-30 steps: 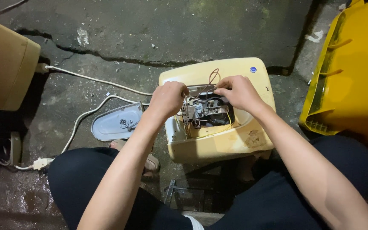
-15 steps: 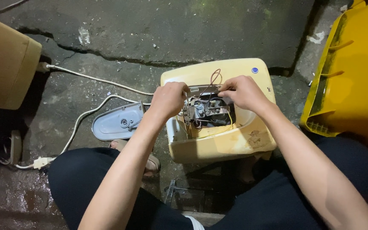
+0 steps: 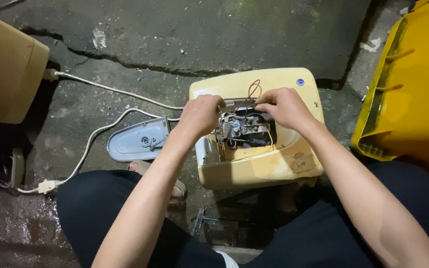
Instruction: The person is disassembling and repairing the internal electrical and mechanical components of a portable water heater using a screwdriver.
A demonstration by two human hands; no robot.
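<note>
Nearest the camera, the person's dark-trousered knees are framing a yellowed plastic casing [image 3: 269, 164] that is sitting low in front of them, raised just off the cracked concrete floor [image 3: 175, 39]. The casing is lying open on top, baring a small mechanism [image 3: 242, 131] of metal parts and thin wires [image 3: 254, 89]. The left hand [image 3: 200, 115] is resting curled on the casing's upper left edge, its grip closing on the rim beside the mechanism — whether it is pinching anything smaller I cannot tell. The right hand [image 3: 285, 106] is working from the other side, fingers pinched together on what looks like a thin metal strip [image 3: 237, 102] at the top of the mechanism. Judging by look, the casing is stiff, light and probably brittle with age, so the broad outer walls are the safer place to hold; the wires and small parts inside seem delicate and better left unpulled. To the left, a grey cover [image 3: 137, 141] is lying on the floor beside a white cable [image 3: 100, 134]. Farther off, a tan box [image 3: 6, 74] is standing at the left and a yellow bin [image 3: 413, 84] at the right.
</note>
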